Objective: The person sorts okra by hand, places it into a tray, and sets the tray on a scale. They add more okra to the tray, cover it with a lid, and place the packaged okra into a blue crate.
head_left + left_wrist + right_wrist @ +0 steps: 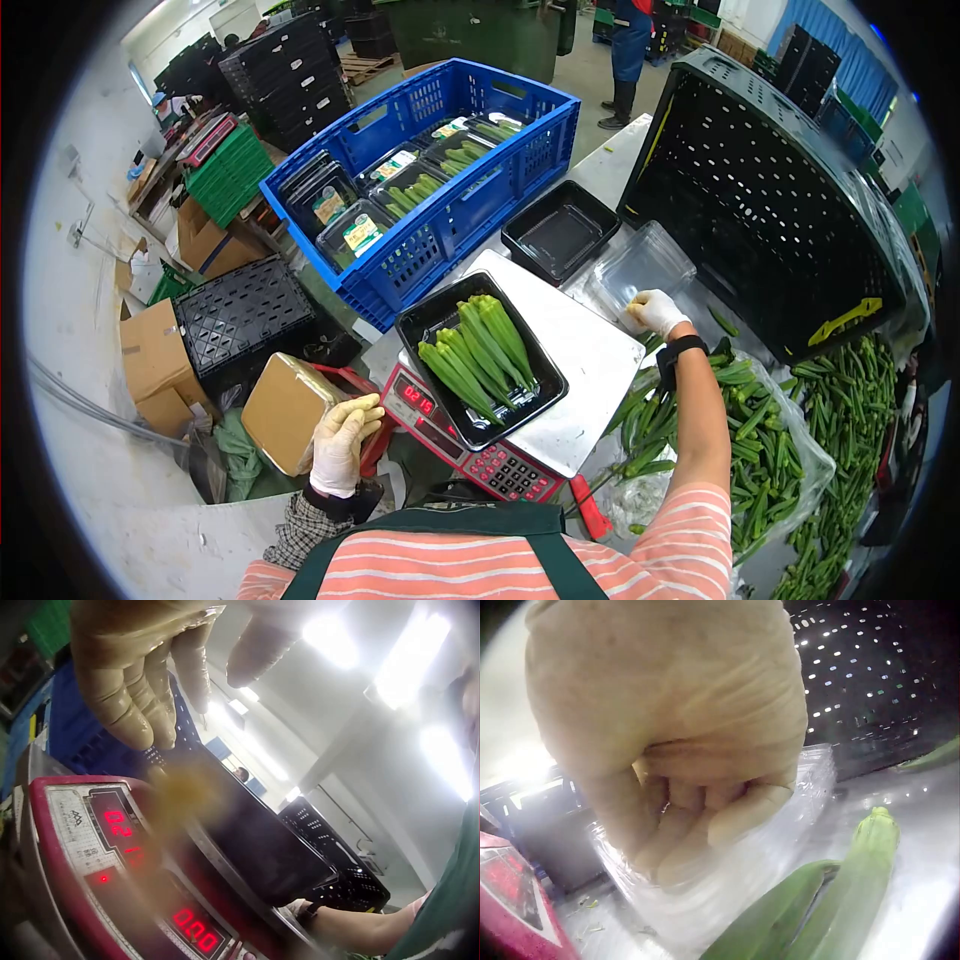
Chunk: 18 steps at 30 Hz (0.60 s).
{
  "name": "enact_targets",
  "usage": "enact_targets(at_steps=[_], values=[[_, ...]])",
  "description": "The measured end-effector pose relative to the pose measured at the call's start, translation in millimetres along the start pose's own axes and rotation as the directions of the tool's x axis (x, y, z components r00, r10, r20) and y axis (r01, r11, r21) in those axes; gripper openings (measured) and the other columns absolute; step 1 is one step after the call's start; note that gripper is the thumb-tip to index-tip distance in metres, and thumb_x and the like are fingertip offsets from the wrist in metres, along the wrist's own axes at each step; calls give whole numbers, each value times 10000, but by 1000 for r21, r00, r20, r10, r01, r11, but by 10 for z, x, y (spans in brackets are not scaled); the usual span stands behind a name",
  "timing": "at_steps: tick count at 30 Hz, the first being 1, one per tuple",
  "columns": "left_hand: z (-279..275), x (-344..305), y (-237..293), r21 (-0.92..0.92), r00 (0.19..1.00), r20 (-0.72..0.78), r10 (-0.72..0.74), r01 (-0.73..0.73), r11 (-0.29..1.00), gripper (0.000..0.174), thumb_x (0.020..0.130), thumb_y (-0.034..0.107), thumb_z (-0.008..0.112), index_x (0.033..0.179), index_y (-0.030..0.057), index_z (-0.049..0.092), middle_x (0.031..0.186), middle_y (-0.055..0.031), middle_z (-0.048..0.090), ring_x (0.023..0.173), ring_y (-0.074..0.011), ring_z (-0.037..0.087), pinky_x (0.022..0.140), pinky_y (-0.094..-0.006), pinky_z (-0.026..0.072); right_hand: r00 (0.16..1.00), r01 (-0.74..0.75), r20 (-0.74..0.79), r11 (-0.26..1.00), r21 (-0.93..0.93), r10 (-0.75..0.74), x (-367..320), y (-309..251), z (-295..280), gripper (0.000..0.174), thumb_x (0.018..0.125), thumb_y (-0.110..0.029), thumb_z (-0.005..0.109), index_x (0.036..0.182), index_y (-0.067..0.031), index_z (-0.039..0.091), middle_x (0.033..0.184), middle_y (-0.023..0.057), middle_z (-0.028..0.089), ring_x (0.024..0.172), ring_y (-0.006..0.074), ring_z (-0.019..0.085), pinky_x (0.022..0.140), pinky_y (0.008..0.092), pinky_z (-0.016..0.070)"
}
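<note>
From here I see thin whitish rubbery gloves, black wristbands, a black-and-white checked left sleeve, a dark green strapped apron and a coral, white-striped shirt.

blue crate — pink-white striped shirt

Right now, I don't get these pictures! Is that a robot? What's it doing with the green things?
No robot here, just a person with two gloved hands. The big picture comes from a camera on their head, looking down. The other two come from cameras on their wrists.

A black tray of green okra pods sits on a scale with red numbers. More okra is heaped on the right. The right hand grips clear plastic lids. The left hand is open near the scale, holding nothing.
</note>
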<state>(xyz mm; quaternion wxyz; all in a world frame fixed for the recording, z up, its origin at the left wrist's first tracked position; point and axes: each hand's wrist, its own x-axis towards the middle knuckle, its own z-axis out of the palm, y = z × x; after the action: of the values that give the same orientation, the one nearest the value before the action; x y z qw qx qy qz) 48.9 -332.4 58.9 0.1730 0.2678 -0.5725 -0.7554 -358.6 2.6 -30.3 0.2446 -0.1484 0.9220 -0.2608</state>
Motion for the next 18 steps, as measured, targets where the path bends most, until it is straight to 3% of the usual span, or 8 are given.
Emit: enact_targets(at_steps=[4, 6, 12, 16, 17, 18], values=[[62, 8, 21, 10, 1000, 10, -14, 14, 1000, 266, 873, 158, 519, 1057, -32, 554, 1102, -158, 582, 939, -207, 598, 812, -303, 478, 999, 17, -37, 997, -69, -19, -45, -90, 18, 247, 756, -233, 550, 895, -54, 651, 866, 171, 638, 830, 311, 610, 764, 353, 465], [74, 10, 18, 9, 1000, 17, -18, 18, 1000, 268, 873, 159, 519, 1056, -34, 553, 1102, -159, 581, 940, -207, 597, 812, -303, 478, 988, 88, -100, 957, -276, -120, -109, -191, 20, 221, 754, -220, 525, 873, -74, 642, 891, 179, 629, 867, 334, 595, 786, 377, 461], [101, -4, 28, 10, 999, 17, -29, 29, 1000, 273, 873, 159, 520, 1055, -42, 551, 1099, -164, 580, 943, -213, 595, 810, -305, 479, 983, 137, -44, 864, -485, -181, -96, -393, 67, 211, 744, -215, 523, 842, -62, 631, 886, 189, 624, 876, 330, 593, 789, 394, 458], [82, -38, -12, 23, 1000, 12, -21, 21, 1000, 276, 871, 156, 518, 1056, -47, 551, 1079, -164, 586, 939, -213, 596, 806, -304, 480, 978, 162, -46, 880, -447, -203, -191, -445, 50, 238, 747, -232, 497, 797, -37, 624, 838, 207, 621, 831, 353, 598, 760, 415, 464], [93, -37, 0, 43, 999, 4, -41, 41, 998, 264, 874, 136, 510, 1052, -54, 553, 1064, -161, 591, 935, -202, 596, 806, -303, 481, 934, 247, -129, 861, -444, -334, -129, -306, 126, 152, 733, -176, 505, 735, -44, 579, 752, 209, 605, 744, 382, 586, 687, 450, 465], [105, -29, -19, 39, 998, -6, -63, 63, 997, 249, 870, 104, 509, 1051, -59, 560, 1022, -139, 608, 912, -178, 598, 797, -281, 479, 936, 250, -112, 851, -461, -335, -155, -342, 117, 157, 742, -177, 505, 728, -36, 572, 751, 216, 598, 737, 390, 578, 680, 465, 459]])
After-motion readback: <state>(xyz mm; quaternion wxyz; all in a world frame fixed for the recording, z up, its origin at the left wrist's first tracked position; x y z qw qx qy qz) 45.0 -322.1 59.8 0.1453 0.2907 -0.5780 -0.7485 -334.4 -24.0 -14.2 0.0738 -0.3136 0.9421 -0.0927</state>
